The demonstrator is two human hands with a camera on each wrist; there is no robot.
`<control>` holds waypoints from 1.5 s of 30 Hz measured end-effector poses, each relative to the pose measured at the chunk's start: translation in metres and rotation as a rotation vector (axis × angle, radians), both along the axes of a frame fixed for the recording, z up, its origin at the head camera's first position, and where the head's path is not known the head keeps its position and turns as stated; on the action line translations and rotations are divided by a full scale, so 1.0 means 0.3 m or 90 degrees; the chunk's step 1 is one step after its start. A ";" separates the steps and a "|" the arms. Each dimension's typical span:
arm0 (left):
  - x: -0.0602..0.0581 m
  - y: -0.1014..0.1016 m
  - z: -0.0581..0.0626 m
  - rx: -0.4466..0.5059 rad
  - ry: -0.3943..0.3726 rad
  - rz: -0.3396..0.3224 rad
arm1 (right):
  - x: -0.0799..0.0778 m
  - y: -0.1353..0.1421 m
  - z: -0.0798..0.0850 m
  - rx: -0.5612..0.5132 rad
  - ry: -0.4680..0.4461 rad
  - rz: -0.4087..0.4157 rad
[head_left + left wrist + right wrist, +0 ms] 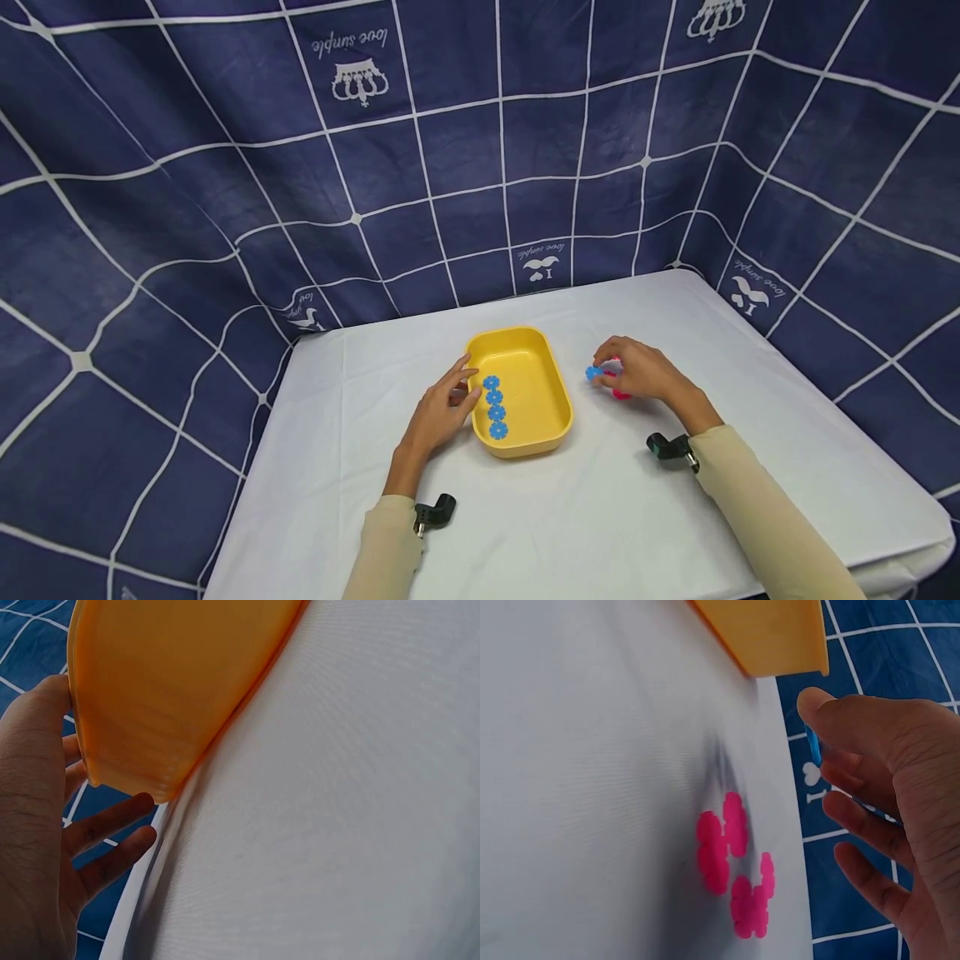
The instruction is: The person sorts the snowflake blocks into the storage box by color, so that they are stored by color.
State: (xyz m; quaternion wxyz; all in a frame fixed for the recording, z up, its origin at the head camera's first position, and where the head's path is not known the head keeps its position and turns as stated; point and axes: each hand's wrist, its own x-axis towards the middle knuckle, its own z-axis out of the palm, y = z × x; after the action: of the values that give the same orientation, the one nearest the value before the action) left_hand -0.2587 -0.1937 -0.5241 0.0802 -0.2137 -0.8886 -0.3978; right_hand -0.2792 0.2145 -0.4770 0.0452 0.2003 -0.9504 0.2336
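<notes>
A yellow tray [528, 392] lies on the table. Inside, along its left side, runs a row of several blue notched flower-shaped discs [496, 412]. At the tray's left rim is my left hand [441, 410], thumb and a finger reaching over the edge; the left wrist view shows the other fingers spread loosely beside the tray wall [180, 690]. To the right of the tray, my right hand [636, 367] pinches another blue flower-shaped disc [814, 746] between thumb and fingers, raised above the table. Pink flower-shaped discs [714, 855] lie beneath it, partly hidden in the head view.
White cloth [600, 517] covers the table. Dark blue curtains with white grid lines [450, 167] hang behind it and at both sides. A small black camera is strapped to each wrist.
</notes>
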 end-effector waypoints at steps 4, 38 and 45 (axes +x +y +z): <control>0.001 -0.002 -0.001 -0.002 -0.006 0.002 | -0.009 -0.009 0.015 0.006 -0.005 -0.003; 0.005 -0.007 -0.005 0.000 -0.006 -0.005 | -0.094 -0.208 0.093 -0.049 0.000 0.052; 0.002 -0.006 0.002 0.004 -0.001 -0.008 | -0.123 -0.262 0.112 -0.048 0.005 0.068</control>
State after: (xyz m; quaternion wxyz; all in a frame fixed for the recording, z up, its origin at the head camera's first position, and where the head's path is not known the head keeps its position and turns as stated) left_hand -0.2581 -0.1954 -0.5235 0.0775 -0.2186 -0.8861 -0.4012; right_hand -0.3160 0.1359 -0.4434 0.0436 0.2499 -0.9287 0.2706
